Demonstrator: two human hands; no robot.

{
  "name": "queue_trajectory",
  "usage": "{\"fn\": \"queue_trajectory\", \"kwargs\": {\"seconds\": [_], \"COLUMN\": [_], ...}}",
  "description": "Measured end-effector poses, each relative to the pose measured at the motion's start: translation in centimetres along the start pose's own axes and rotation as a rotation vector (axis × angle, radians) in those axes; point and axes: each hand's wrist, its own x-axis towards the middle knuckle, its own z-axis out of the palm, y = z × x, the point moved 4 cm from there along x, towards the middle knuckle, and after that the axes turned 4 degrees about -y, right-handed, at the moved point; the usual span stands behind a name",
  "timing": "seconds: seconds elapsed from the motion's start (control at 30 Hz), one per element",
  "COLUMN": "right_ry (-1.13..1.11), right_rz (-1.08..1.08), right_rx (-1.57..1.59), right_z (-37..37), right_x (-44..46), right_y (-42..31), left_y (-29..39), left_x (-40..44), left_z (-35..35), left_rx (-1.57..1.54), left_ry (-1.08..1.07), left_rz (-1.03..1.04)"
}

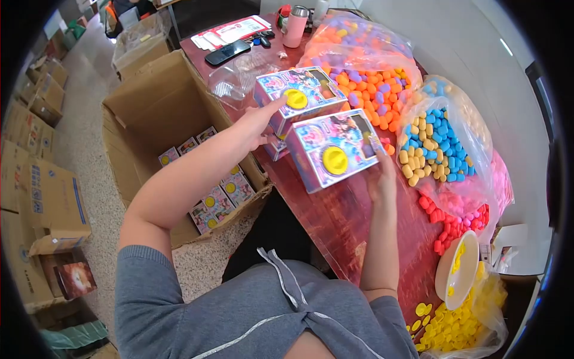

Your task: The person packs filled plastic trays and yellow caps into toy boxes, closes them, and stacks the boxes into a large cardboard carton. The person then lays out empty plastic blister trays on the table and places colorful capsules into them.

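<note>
My right hand (381, 173) grips the right end of a colourful printed box (326, 140) with a yellow round knob, tilted above the red table. Behind it, another box of the same kind (308, 84) sits on top of at least one more. My left hand (266, 122) is on the left side of this rear stack, fingers against the upper box. Some of its fingers are hidden behind the boxes. Several similar boxes (220, 201) lie inside the large open carton (134, 99) left of the table.
On the red table (335, 239), bags of orange and purple capsules (376, 90), blue and tan capsules (439, 140) and yellow pieces (457, 326) line the right side. A cream bowl (445, 281), pink bottle (295, 27), phone (228, 52) and clear plastic packaging (239, 81) are also there.
</note>
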Motion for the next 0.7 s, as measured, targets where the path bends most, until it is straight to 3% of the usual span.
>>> {"fn": "queue_trajectory", "kwargs": {"seconds": [0.2,0.37,0.57,0.7], "right_ry": [0.044,0.029,0.018,0.017], "right_rz": [0.042,0.013,0.017,-0.044], "right_rx": [0.141,0.04,0.036,0.118], "right_z": [-0.1,0.9,0.6,1.2], "right_x": [1.9,2.6,3.6,3.1], "right_y": [3.1,2.7,4.0,3.3], "left_y": [-0.8,-0.1,-0.9,-1.7], "left_x": [0.5,-3.9,-4.5,-4.0], "left_z": [0.1,1.6,1.3,0.7], "left_rx": [-0.073,0.052,-0.024,-0.064], "left_ry": [0.012,-0.068,-0.041,-0.13], "left_rz": [-0.008,-0.096,-0.142,-0.043]}}
